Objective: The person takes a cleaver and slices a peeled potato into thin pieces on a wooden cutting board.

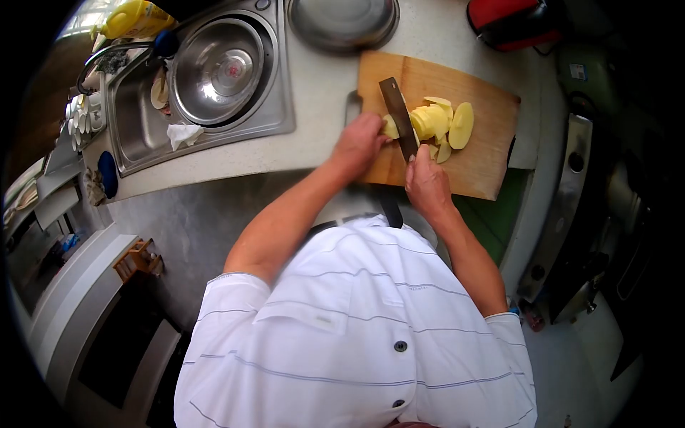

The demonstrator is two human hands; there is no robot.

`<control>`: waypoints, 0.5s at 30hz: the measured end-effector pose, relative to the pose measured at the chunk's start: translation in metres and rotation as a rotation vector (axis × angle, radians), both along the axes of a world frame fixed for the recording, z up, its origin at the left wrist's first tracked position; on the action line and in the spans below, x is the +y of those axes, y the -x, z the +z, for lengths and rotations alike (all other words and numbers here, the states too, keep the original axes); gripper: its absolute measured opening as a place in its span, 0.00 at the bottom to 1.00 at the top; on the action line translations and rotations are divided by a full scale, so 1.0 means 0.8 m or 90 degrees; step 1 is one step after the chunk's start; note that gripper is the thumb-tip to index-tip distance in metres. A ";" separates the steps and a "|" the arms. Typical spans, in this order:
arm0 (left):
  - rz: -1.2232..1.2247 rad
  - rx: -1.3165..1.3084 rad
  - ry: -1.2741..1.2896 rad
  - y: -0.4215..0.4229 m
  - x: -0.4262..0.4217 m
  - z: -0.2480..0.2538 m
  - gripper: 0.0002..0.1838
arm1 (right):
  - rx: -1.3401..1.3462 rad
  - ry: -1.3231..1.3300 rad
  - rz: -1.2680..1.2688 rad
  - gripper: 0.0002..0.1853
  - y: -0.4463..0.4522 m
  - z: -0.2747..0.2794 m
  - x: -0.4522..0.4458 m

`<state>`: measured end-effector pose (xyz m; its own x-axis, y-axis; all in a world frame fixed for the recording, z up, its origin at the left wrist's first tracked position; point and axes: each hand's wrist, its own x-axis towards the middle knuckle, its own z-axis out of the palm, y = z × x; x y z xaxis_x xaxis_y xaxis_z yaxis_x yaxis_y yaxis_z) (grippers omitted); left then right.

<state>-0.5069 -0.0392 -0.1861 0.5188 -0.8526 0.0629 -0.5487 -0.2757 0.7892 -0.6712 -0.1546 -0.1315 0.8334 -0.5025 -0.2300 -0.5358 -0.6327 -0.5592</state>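
Note:
My right hand [427,183] is closed around the handle end of a dark cleaver [399,114], whose blade stands over the wooden cutting board [481,167]. Left of the blade, my left hand [358,145] has its fingers closed on a piece of peeled potato [389,127]. Several yellow potato slices [432,121] lie overlapping on the board just right of the blade. One larger oval slice [462,125] rests at their right side. The cleaver's handle is mostly hidden in my right hand.
At the left is a steel sink [132,128] with a metal bowl [217,71] and a white cloth [184,135]. A round metal lid or pan [342,21] lies behind the board. A red appliance [510,21] stands at the back right, a yellow bottle [135,20] at the back left.

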 end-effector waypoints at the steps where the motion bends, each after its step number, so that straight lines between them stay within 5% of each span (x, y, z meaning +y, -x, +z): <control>1: 0.002 0.001 0.001 0.001 0.000 0.000 0.17 | 0.000 -0.001 -0.002 0.08 0.003 -0.001 0.001; 15: 0.005 0.020 0.015 0.002 0.004 -0.005 0.17 | 0.008 0.021 0.017 0.08 0.016 0.026 0.004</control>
<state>-0.5086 -0.0361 -0.1902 0.5270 -0.8473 0.0661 -0.5219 -0.2613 0.8120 -0.6843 -0.1513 -0.1108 0.8437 -0.4874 -0.2250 -0.5255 -0.6645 -0.5313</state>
